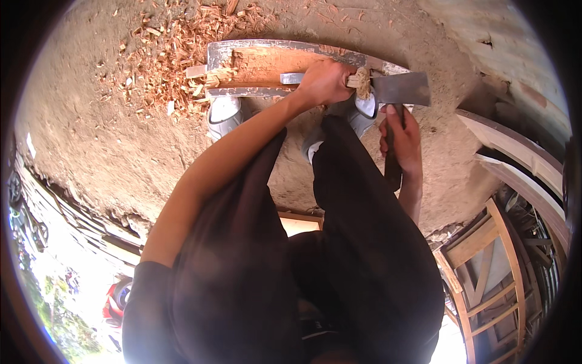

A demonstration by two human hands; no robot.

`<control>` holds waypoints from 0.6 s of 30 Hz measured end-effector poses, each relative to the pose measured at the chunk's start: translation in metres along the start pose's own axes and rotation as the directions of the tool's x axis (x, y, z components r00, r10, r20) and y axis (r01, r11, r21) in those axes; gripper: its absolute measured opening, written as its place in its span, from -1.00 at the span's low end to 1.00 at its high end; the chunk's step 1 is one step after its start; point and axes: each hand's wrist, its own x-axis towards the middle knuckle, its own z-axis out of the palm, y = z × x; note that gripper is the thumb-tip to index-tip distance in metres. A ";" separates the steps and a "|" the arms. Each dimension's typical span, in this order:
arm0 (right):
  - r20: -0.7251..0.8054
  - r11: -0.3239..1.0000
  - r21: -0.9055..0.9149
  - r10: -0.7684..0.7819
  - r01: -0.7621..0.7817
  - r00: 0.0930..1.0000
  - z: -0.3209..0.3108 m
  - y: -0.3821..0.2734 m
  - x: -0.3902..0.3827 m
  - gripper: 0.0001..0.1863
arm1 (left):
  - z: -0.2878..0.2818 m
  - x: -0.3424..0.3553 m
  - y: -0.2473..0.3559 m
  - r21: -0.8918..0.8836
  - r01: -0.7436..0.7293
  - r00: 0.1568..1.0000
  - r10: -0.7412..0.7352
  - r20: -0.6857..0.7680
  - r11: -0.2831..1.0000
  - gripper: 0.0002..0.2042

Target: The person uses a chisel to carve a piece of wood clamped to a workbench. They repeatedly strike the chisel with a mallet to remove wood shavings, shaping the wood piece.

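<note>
A curved wooden piece [260, 63] lies across the ground in front of my feet, its rims greyish and its scooped-out middle raw reddish wood. Over its right half, my left hand [326, 83] is closed round a chisel [292, 78], whose metal blade points left along the hollow. The frayed, splintered butt of its wooden handle sticks out on the right. My right hand [405, 138] grips the dark handle of a hatchet [402, 88] with a broad flat metal head. That head is right beside the chisel's butt; whether they touch I cannot tell.
Wood chips [167, 64] are strewn over the dirt floor at the far left. My grey shoes [225, 115] are against the piece's near edge. Wooden frames [494, 279] and curved boards [515, 142] stand at the right. A red vehicle [114, 306] shows at lower left.
</note>
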 end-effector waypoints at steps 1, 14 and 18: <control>-0.053 0.999 0.030 -0.022 0.024 0.998 0.000 0.001 0.000 -0.62 | 0.000 0.001 0.000 0.008 -0.002 1.000 0.002 0.010 1.000 -0.73; -0.178 0.992 -0.007 -0.127 0.128 0.976 0.017 0.011 0.006 -0.68 | -0.001 -0.001 0.000 0.015 -0.022 1.000 0.022 0.018 1.000 -0.77; -0.015 0.990 -0.137 0.020 -0.022 1.000 0.006 0.004 -0.001 -0.66 | -0.008 -0.010 0.000 0.079 -0.036 0.996 0.029 0.082 0.996 -0.76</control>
